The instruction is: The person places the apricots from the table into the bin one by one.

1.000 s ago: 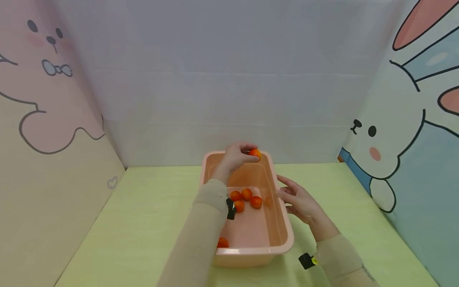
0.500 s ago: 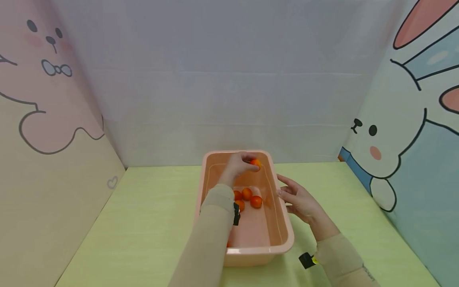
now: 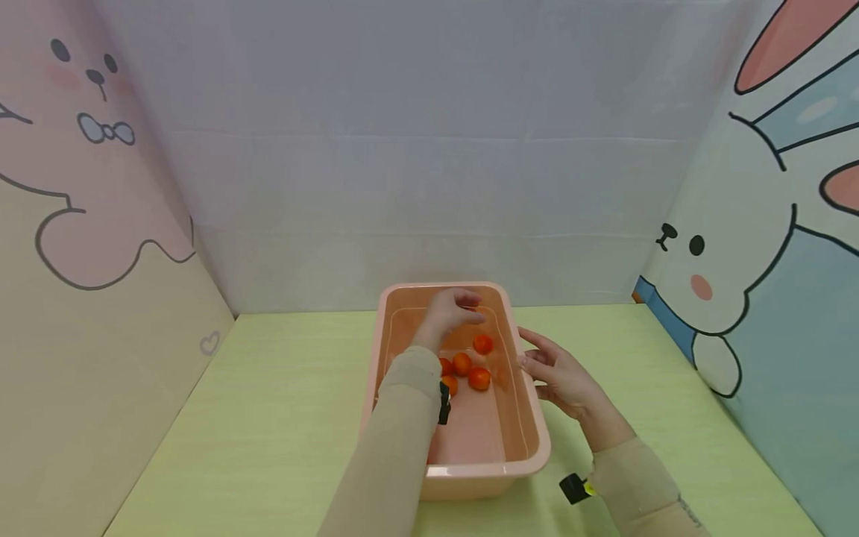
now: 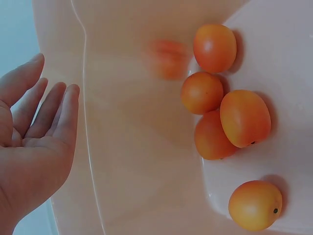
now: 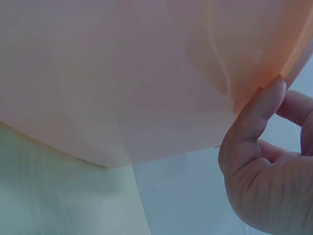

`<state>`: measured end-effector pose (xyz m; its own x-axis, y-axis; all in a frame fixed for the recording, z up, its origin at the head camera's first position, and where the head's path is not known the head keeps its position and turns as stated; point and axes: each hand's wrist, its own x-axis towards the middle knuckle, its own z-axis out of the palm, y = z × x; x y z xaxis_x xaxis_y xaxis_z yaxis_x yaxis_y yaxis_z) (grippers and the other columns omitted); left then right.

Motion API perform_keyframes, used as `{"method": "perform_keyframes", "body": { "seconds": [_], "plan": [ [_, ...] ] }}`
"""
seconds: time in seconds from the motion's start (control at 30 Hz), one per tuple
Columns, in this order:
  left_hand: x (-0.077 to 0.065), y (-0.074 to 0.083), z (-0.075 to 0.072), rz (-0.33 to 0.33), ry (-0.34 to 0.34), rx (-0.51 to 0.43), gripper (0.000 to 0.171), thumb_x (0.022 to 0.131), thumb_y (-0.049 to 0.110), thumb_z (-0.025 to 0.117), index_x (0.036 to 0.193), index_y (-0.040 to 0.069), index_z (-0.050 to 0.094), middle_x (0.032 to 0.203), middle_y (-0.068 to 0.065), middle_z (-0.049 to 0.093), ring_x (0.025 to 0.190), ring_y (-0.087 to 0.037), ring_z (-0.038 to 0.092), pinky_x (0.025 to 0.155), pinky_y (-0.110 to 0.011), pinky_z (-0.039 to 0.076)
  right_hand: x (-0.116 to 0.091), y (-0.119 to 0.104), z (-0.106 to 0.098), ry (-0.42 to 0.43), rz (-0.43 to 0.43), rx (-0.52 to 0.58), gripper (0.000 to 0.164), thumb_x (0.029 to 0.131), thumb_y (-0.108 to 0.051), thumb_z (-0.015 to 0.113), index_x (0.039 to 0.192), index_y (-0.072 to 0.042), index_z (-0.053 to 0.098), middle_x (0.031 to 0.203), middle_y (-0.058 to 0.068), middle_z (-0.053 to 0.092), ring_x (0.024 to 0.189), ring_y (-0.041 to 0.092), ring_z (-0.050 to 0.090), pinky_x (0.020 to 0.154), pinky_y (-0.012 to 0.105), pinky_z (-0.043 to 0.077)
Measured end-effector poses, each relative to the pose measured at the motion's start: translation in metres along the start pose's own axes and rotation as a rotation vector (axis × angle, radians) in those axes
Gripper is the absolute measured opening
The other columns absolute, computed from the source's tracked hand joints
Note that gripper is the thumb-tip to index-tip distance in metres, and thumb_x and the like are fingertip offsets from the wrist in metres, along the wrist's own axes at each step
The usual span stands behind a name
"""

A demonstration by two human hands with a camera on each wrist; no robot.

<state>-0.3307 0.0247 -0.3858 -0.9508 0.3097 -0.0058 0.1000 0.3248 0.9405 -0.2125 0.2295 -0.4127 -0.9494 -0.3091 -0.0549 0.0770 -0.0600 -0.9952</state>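
Observation:
My left hand [image 3: 452, 313] is above the far end of a pale peach plastic basin [image 3: 479, 471], thumb and fingers apart with nothing between them. Below it an orange-red tomato-like fruit [image 3: 482, 344] is in mid-air, blurred in the left wrist view. Several similar fruits [image 4: 245, 118] lie on the basin floor, four-sided wall around them; the left forearm partly hides them in the head view. At the basin's right rim my right hand [image 3: 557, 373] holds the edge; its thumb [image 5: 269, 93] touches just beneath the lip in the right wrist view.
The basin stands on a pale green tabletop [image 3: 288, 388]. A plain grey-white wall panel [image 3: 429, 171] rises behind it. Cartoon-printed panels flank the table on the left [image 3: 101, 239] and right [image 3: 725, 261].
The left hand has come down a little into the basin and let go of the fruit, which has dropped below the fingers. The right hand stays at the rim.

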Motion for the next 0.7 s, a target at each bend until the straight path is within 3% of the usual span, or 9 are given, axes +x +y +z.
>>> {"method": "perform_keyframes", "body": {
  "seconds": [0.3, 0.7],
  "plan": [
    [-0.001, 0.012, -0.007, 0.005, -0.004, -0.050, 0.032, 0.088, 0.004, 0.074, 0.120, 0.004, 0.069, 0.121, -0.010, 0.067, 0.111, -0.027, 0.060, 0.099, -0.035, 0.049, 0.001, 0.000, 0.001, 0.022, 0.019, -0.030, 0.069, 0.103, -0.015, 0.054, 0.157, -0.002, 0.014, 0.109, 0.011, 0.061, 0.092, 0.017, 0.068, 0.076, 0.036, 0.059],
    [0.000, 0.048, -0.033, 0.122, -0.021, -0.050, 0.039, 0.091, 0.012, 0.073, 0.129, 0.009, 0.064, 0.126, -0.008, 0.065, 0.114, -0.023, 0.060, 0.096, -0.033, 0.050, 0.001, 0.001, 0.000, 0.025, 0.010, -0.018, 0.068, 0.103, -0.013, 0.053, 0.157, -0.001, 0.014, 0.106, 0.007, 0.061, 0.090, 0.015, 0.067, 0.075, 0.036, 0.059]
  ]
}}
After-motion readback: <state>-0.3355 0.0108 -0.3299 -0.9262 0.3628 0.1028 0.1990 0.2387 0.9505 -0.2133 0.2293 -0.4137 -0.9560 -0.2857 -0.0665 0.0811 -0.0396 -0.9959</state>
